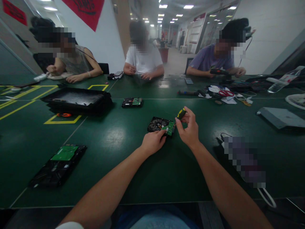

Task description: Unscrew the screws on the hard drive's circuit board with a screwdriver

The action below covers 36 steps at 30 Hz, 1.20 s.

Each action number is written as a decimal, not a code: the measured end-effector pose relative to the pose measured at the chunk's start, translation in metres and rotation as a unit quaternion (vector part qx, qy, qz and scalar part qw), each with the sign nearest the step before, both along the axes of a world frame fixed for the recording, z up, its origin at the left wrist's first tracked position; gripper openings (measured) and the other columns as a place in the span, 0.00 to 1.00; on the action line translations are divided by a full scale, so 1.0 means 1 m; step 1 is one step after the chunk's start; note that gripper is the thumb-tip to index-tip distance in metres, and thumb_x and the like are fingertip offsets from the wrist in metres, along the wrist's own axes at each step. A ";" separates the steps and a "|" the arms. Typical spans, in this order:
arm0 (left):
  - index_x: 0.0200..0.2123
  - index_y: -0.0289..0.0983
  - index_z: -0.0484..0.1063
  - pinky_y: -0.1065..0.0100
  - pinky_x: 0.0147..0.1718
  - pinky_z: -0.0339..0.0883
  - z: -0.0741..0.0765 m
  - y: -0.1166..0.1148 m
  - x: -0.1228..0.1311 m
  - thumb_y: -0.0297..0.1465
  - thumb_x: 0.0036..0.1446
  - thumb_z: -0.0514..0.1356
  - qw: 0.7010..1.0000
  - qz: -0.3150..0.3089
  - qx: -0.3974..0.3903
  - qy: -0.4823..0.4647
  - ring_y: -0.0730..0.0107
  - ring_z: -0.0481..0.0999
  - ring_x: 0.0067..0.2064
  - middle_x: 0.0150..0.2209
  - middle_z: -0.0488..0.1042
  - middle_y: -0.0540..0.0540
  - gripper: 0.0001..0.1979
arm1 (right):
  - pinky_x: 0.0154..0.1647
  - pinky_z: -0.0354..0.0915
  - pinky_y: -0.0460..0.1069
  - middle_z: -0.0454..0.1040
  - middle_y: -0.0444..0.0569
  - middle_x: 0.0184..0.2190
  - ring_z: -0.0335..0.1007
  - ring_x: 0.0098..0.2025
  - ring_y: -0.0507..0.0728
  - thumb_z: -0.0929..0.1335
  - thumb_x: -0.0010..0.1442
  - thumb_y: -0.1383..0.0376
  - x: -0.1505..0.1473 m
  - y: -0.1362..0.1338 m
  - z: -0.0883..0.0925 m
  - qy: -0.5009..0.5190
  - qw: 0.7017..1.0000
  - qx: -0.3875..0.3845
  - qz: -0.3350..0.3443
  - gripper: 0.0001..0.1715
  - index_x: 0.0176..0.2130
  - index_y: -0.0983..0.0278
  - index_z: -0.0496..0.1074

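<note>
A black hard drive (156, 123) with a green circuit board lies on the green table in front of me. My left hand (152, 142) grips its near edge, the index finger pressed on the circuit board. My right hand (190, 129) is closed round a screwdriver (181, 113) with a black and yellow handle, tilted at the drive's right end. The screwdriver's tip is too small to make out. Farther off lies another hard drive (132, 102), and a larger-looking one (58, 165) rests near the table's front left.
Stacked black trays (78, 98) stand at the left, an orange-handled tool (64, 114) beside them. On the right are a power strip (245, 162), a grey metal box (281, 117), red scissors (226, 93) among clutter, and a plastic bottle (284, 81). Several people sit across the table.
</note>
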State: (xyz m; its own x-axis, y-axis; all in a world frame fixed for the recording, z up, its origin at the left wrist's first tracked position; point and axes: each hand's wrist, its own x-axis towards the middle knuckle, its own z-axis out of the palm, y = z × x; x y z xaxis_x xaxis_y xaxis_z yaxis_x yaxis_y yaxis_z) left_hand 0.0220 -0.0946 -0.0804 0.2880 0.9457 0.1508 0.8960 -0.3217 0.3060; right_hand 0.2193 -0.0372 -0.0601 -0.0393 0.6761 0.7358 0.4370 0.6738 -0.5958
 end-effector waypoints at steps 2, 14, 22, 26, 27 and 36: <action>0.61 0.45 0.69 0.60 0.47 0.74 -0.002 0.001 0.000 0.39 0.69 0.53 1.000 0.000 0.001 -0.001 0.58 0.81 0.48 0.50 0.81 0.45 0.20 | 0.48 0.78 0.59 0.75 0.53 0.53 0.79 0.44 0.59 0.69 0.67 0.59 0.000 0.001 -0.001 0.005 1.000 -0.002 0.014 0.36 0.69 0.53 0.54; 0.60 0.45 0.69 0.61 0.46 0.74 0.000 -0.001 -0.001 0.38 0.69 0.53 1.000 -0.003 0.011 -0.005 0.58 0.82 0.48 0.50 0.81 0.45 0.19 | 0.46 0.79 0.60 0.72 0.55 0.56 0.78 0.44 0.60 0.68 0.66 0.60 0.001 0.000 0.001 -0.026 1.000 0.008 0.000 0.38 0.70 0.53 0.53; 0.61 0.44 0.69 0.60 0.46 0.74 -0.001 0.000 -0.001 0.38 0.68 0.53 1.000 -0.003 0.010 -0.001 0.57 0.82 0.47 0.50 0.81 0.45 0.20 | 0.44 0.79 0.61 0.73 0.55 0.53 0.76 0.43 0.61 0.71 0.64 0.59 0.003 0.002 -0.002 -0.034 0.999 0.011 -0.031 0.40 0.70 0.54 0.55; 0.61 0.45 0.68 0.60 0.47 0.74 -0.001 0.000 -0.001 0.38 0.68 0.53 1.000 -0.002 0.006 0.001 0.57 0.82 0.48 0.50 0.81 0.45 0.20 | 0.46 0.78 0.60 0.73 0.55 0.55 0.76 0.44 0.60 0.68 0.66 0.60 0.002 0.001 -0.001 -0.034 0.999 0.011 -0.018 0.38 0.70 0.53 0.54; 0.61 0.45 0.68 0.60 0.47 0.74 -0.002 0.000 0.000 0.39 0.68 0.54 1.000 0.001 0.003 0.002 0.58 0.81 0.48 0.50 0.81 0.45 0.20 | 0.46 0.78 0.60 0.73 0.54 0.54 0.76 0.44 0.60 0.69 0.66 0.60 0.002 0.001 -0.001 -0.035 0.999 0.010 -0.021 0.38 0.70 0.54 0.54; 0.61 0.45 0.69 0.60 0.47 0.74 -0.001 0.000 -0.001 0.38 0.68 0.53 1.000 0.000 0.004 -0.001 0.58 0.82 0.48 0.51 0.81 0.45 0.20 | 0.47 0.78 0.60 0.73 0.55 0.55 0.76 0.44 0.60 0.68 0.66 0.61 0.002 0.001 0.000 -0.037 0.999 0.012 -0.020 0.37 0.70 0.53 0.54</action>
